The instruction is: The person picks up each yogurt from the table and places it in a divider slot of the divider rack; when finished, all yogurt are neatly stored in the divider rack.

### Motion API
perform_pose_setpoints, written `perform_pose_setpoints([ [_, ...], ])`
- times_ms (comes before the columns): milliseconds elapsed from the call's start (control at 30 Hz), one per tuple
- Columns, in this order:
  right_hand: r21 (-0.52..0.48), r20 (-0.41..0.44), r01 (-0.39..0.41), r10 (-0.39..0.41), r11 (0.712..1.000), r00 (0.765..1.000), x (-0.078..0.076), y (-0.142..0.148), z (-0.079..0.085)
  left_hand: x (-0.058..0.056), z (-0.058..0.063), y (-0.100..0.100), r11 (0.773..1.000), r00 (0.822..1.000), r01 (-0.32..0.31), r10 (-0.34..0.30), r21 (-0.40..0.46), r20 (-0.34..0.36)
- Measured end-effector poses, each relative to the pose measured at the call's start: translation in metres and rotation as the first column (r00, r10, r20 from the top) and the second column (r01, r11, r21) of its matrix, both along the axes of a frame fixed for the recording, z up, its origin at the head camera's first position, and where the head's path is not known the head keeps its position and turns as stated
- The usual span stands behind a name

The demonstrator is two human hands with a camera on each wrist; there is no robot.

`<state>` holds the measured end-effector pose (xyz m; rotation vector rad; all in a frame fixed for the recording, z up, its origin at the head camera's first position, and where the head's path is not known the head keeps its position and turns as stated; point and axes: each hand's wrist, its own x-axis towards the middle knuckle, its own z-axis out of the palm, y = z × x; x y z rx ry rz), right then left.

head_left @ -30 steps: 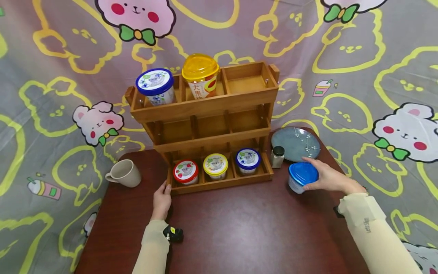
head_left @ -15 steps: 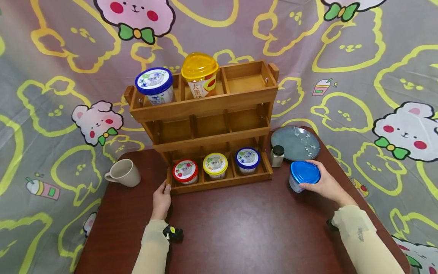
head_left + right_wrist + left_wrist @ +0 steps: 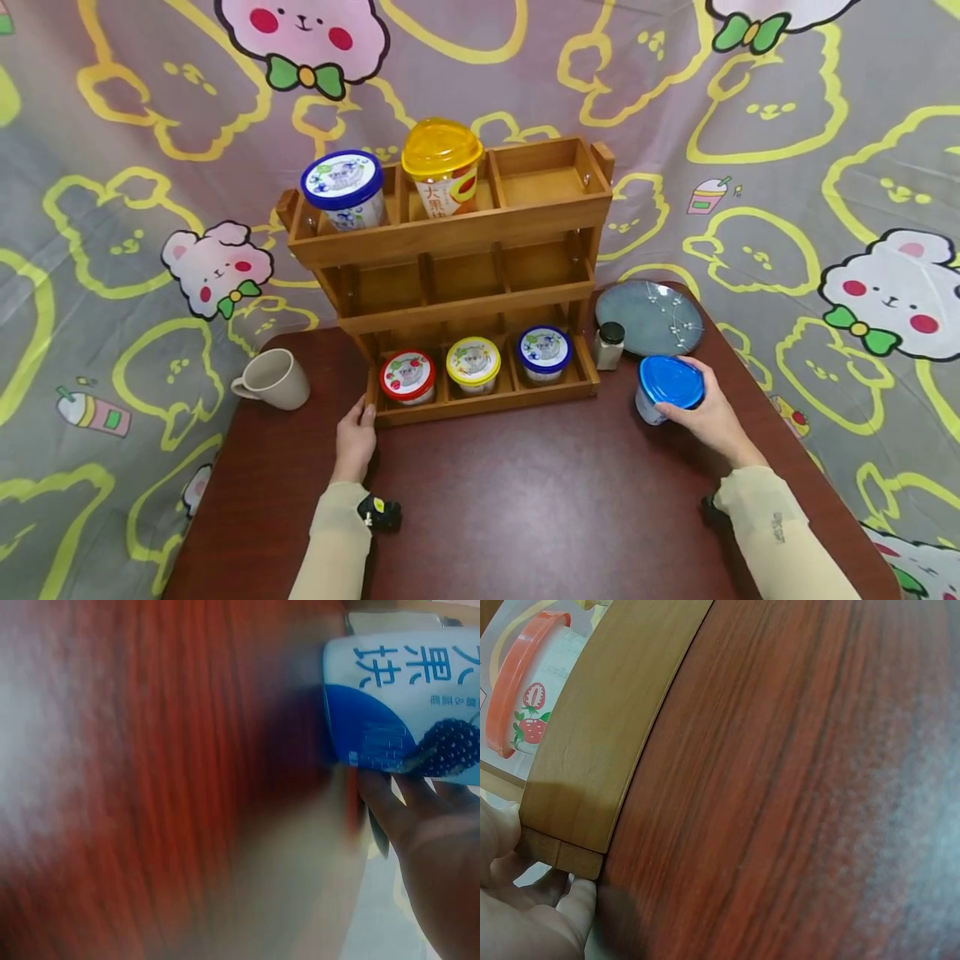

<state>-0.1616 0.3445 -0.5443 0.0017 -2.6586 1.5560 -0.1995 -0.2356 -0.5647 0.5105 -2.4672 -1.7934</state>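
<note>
My right hand (image 3: 708,417) grips a blue-lidded cup (image 3: 670,383) at the right of the table, thumb on the near side. In the right wrist view this cup (image 3: 420,705) has a white and blue label with dark berries, and my fingers lie along its side. My left hand (image 3: 355,437) holds the lower left front corner of a three-tier wooden rack (image 3: 480,404). The left wrist view has thumb and fingers around that rack corner (image 3: 562,851). Inside the bottom tier sit a red-lidded tub (image 3: 407,377), a yellow-lidded tub (image 3: 473,365) and a dark-blue-lidded tub (image 3: 544,353).
The top tier bears a larger blue-lidded tub (image 3: 343,187) and a yellow-lidded cup (image 3: 442,167). A small black-capped jar (image 3: 610,346) stands right of the rack, before a grey-blue plate (image 3: 637,317). At the left is a beige mug (image 3: 276,379). Patterned cloth (image 3: 765,250) encloses the table.
My right wrist and forearm have swung inward to the left while the hand keeps hold of the cup, which has shifted slightly right. The left hand stays on the rack corner.
</note>
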Motion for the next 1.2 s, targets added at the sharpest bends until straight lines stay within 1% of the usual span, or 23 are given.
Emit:
perform_pose_setpoints([
  [133,0.024,-0.014,0.049,-0.049,0.998,0.999,0.002,-0.003,0.000,0.002,-0.003,0.000,1.000,1.000,0.001,-0.001,-0.006,-0.017],
  [233,0.029,-0.004,0.087,-0.087,0.996,0.996,0.005,-0.007,0.006,0.002,-0.005,0.000,1.000,1.000,0.007,-0.007,-0.007,-0.023],
  [333,0.024,-0.005,0.126,-0.126,0.992,0.992,0.010,-0.011,0.019,0.002,-0.006,0.000,1.000,1.000,0.010,-0.010,-0.008,-0.016],
  [400,0.017,-0.019,0.148,-0.148,0.989,0.989,0.012,-0.013,0.035,0.003,-0.005,0.001,1.000,1.000,0.012,-0.012,-0.007,-0.012],
  [467,0.011,-0.048,0.169,-0.168,0.986,0.985,0.013,-0.016,0.056,0.003,-0.005,0.001,1.000,1.000,0.010,-0.010,-0.004,-0.007],
  [533,0.009,-0.085,0.194,-0.193,0.981,0.978,0.013,-0.020,0.082,0.003,-0.004,0.001,1.000,1.000,0.009,-0.009,0.001,-0.005],
  [700,0.008,-0.190,0.255,-0.248,0.967,0.950,0.008,-0.034,0.154,0.004,-0.002,0.000,1.000,1.000,0.006,-0.006,0.005,-0.010],
  [800,-0.004,-0.231,0.268,-0.262,0.963,0.937,0.005,-0.045,0.200,0.005,-0.001,-0.001,1.000,1.000,0.007,-0.007,0.004,-0.012],
  [900,-0.013,-0.266,0.260,-0.254,0.966,0.930,0.004,-0.056,0.242,0.005,-0.001,-0.002,1.000,1.000,0.006,-0.006,0.005,-0.005],
  [1000,-0.035,-0.318,0.230,-0.229,0.973,0.920,-0.001,-0.068,0.280,0.005,0.000,-0.003,1.000,1.000,0.003,-0.003,0.009,0.002],
  [1100,-0.061,-0.374,0.190,-0.199,0.980,0.906,-0.008,-0.080,0.313,0.005,0.000,-0.003,1.000,1.000,0.005,-0.005,0.014,0.008],
  [1200,-0.084,-0.412,0.158,-0.179,0.984,0.893,-0.018,-0.094,0.343,0.004,-0.001,-0.002,1.000,1.000,0.012,-0.012,0.015,0.006],
])
